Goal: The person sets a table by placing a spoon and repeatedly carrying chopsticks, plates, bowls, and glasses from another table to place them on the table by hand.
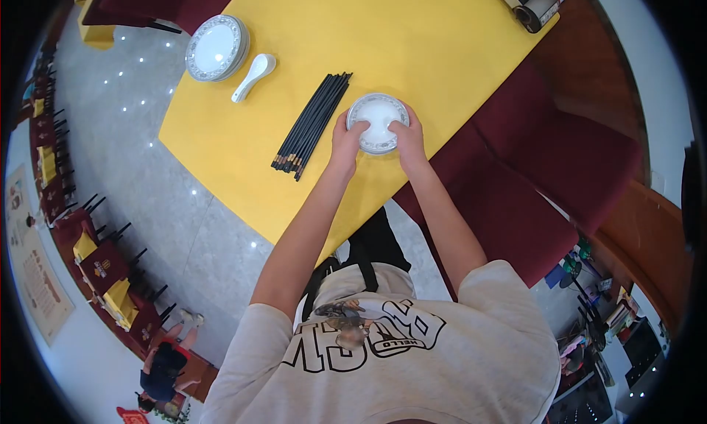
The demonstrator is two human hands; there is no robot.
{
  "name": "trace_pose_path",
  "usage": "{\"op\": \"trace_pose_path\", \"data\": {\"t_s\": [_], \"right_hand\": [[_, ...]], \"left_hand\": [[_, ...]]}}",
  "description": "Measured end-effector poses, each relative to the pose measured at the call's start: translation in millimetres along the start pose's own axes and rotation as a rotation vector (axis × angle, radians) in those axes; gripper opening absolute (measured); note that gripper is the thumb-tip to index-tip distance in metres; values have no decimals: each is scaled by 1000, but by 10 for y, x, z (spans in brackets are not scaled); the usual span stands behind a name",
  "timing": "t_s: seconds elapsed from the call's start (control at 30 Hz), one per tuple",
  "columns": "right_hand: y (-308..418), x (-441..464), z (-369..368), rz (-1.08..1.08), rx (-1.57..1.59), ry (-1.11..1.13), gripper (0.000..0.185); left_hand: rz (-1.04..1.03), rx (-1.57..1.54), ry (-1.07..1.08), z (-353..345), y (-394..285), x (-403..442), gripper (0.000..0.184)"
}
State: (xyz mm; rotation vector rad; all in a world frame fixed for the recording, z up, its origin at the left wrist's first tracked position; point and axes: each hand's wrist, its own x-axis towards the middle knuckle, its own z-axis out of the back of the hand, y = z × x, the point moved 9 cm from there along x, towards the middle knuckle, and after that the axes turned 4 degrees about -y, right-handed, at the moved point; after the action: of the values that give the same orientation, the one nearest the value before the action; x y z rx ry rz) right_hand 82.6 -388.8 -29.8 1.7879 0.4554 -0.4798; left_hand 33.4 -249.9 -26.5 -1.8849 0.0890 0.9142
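Plainly, head view: everything placed by the bundle of black chopsticks (313, 126), which lies aslant on the yellow-covered surface (427, 48), brownish-gold bands at the near ends. Stack of small dishes (378, 113) just right of the chopsticks, level with their farther half, apart from them. Dishes round, white, glossy; pale grey patterned band round the top rim; plain white centre, shallow, with a soft shine. Further rims show along the near edge; count not readable.

Left hand (349, 141) between chopsticks and dishes, grasping the stack's left side, thumb laid over the rim onto the white. Right hand (410, 138) on the side away from the chopsticks, grasping likewise, thumb over the rim, pointing inward. Undersides of both grips hidden.

White spoon (255, 78) left of the chopsticks, lying alone, bowl end farther off. Stack of larger plates (216, 48) farther left of the chopsticks, beyond the spoon; white, grey patterned rims. Maroon chairs (490, 185) well right of the chopsticks, along the surface's edge.
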Motion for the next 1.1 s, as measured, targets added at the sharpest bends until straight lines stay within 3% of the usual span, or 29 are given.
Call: {"op": "trace_pose_path", "data": {"t_s": [0.07, 0.13, 0.23, 0.3, 0.43, 0.53, 0.6, 0.73, 0.8, 0.9, 1.0, 1.1], "right_hand": [[3, -47, 40, 25, -38, 1, 57], [349, -176, 161, 348, -360, -198, 57], [735, -537, 225, 519, -595, -284, 56], [939, -824, 223, 588, -741, -340, 48], [1111, -1438, -223, 756, -671, -205, 24], [932, -1926, -811, 846, -584, -11, 18], [626, -2303, -1290, 810, -496, 261, 14], [-185, -3643, -2244, 782, -426, 733, 13], [-905, -4329, -2575, 502, -408, 906, 16], [-2073, -5601, -2852, 264, -486, 1220, 17], [-2999, -6968, -2830, 48, -595, 1539, 11], [-3456, -8094, -2732, 82, -628, 1817, 7]], "left_hand": [[-26, 54, 31, -13, -63, -83, 62], [-47, 69, -58, 105, -81, -159, 62], [-53, 42, -162, 437, -90, -455, 59], [-67, -16, -185, 709, -116, -753, 57], [-73, -108, -290, 1496, 0, -1496, 42], [-104, -289, -376, 2189, 179, -2160, 30], [-135, -502, -435, 2607, 317, -2691, 19], [-280, -743, -523, 3491, 851, -3931, 18], [-309, -830, -593, 3892, 1209, -4633, 16], [-383, -966, -786, 4459, 1983, -5813, 17], [-370, -1270, -1120, 4910, 3251, -6962, 12], [-408, -1495, -1392, 4960, 4219, -7887, 10]]}}
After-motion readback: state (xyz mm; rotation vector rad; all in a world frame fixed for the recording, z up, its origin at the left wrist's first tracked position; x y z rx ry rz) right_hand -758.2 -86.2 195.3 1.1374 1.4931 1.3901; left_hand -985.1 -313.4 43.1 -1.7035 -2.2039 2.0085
